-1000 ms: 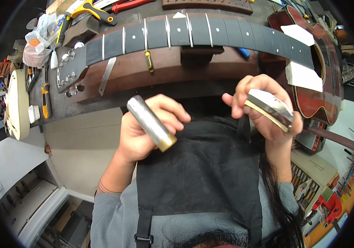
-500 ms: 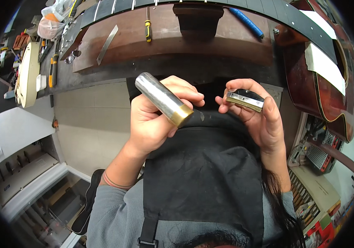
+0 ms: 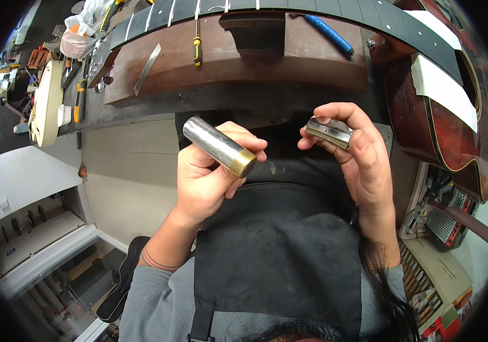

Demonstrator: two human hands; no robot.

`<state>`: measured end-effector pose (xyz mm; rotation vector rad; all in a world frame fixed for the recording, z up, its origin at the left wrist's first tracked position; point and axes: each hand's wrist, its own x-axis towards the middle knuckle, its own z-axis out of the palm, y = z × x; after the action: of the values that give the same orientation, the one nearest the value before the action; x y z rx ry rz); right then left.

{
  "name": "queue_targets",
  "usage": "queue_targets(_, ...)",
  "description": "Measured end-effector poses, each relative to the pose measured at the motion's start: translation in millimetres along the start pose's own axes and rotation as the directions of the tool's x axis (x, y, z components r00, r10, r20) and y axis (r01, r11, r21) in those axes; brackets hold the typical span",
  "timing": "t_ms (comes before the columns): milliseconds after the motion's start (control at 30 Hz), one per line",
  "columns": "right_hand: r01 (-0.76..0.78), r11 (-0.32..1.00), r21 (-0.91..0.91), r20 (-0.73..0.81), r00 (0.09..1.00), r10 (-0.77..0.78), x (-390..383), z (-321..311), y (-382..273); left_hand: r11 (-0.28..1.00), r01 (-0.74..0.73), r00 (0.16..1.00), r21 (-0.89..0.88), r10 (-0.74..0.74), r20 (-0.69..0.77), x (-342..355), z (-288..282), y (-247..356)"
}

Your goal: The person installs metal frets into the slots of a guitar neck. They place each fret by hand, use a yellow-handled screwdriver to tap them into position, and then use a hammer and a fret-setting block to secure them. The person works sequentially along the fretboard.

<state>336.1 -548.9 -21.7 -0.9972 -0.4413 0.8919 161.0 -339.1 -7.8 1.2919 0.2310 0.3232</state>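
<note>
My left hand point(image 3: 198, 185) is closed around a silvery metal cylinder point(image 3: 214, 141) with a brass-coloured band at its near right end. The cylinder slants from upper left to lower right, its brass end pointing toward my other hand. To the right, the fingertips and thumb of my right hand point(image 3: 372, 162) grip a small silvery metal block point(image 3: 330, 131) with a brass-coloured strip along its lower edge. Both pieces are held in the air above my black apron point(image 3: 278, 245), apart from each other. What the two pieces are exactly, I cannot tell.
Beyond my hands is a dark bench with a brown support block point(image 3: 198, 82). On it lie a screwdriver point(image 3: 198, 52), a steel strip point(image 3: 148, 68) and a blue-handled tool point(image 3: 329, 35). A guitar neck point(image 3: 289, 5) crosses above, joining the red-brown guitar body point(image 3: 421, 119) at right.
The metal block has tilted and turned slightly between my right fingers. My left hand, with the cylinder, has shifted a little to the left. The whole view has moved slightly.
</note>
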Motion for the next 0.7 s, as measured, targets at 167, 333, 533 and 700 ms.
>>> queue_targets(167, 0.06, 0.998, 0.021, -0.032, 0.998, -0.06, 7.0, 1.2, -6.4, 0.999, 0.008, 1.0, 0.045, -0.009, 0.02, 3.5, -3.3, -5.2)
queue_targets(333, 0.282, 0.814, -0.509, -0.044, 0.935, -0.351, 21.7, 8.9, -16.0, 0.95, -0.045, 0.994, 0.31, 0.012, 0.107, 10.9, -12.8, -4.3)
queue_targets(533, 0.389, 0.039, -0.921, 0.295, 0.756, -0.584, 65.5, -0.2, -17.9, 0.74, -0.114, 0.963, 0.663, -0.081, 0.257, 16.3, -31.0, -8.5)
queue_targets(700, 0.317, -0.06, -0.946, 0.3, 0.793, -0.53, 87.8, -4.1, -21.7, 0.567, -0.108, 0.957, 0.817, -0.163, 0.24, 12.7, -62.9, -26.4)
